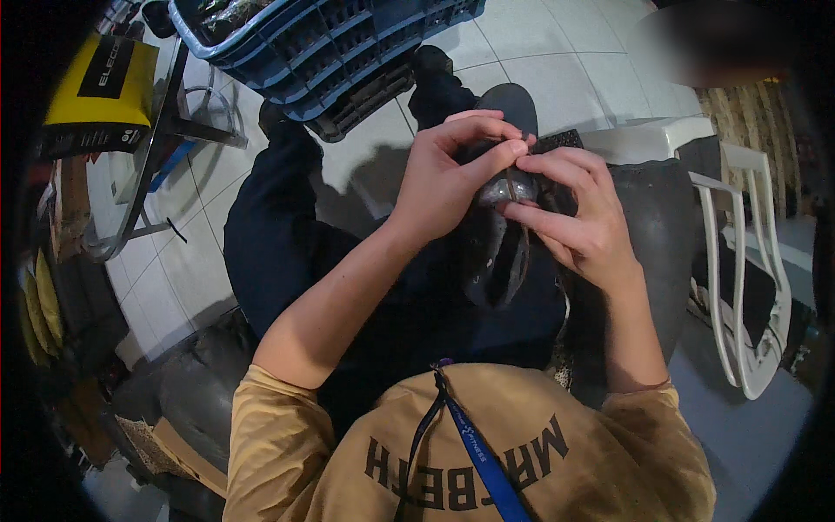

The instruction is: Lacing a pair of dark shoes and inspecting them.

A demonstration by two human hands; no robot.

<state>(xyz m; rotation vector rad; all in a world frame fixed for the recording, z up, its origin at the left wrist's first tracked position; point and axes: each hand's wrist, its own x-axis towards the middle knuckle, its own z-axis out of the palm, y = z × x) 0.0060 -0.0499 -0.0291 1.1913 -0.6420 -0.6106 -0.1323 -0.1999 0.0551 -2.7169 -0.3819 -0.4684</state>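
A dark shoe (497, 252) rests over my lap, its rounded far end pointing away from me. A shiny, silvery patch (509, 190) shows in the middle of it, with a thin strap or cord running across. My left hand (457, 170) reaches over from the left, thumb and forefinger pinched together at the upper part of the shoe. From the right, my right hand (578, 204) grips the same area, its thumb and fingertips on either side of the shiny patch. What exactly the fingertips pinch is partly hidden.
A blue plastic crate (322, 65) with things in it stands ahead on the tiled floor (557, 87). At left, a yellow and black package (104, 91) lies beside a metal-framed table (165, 139). A white plastic chair (757, 270) is at right.
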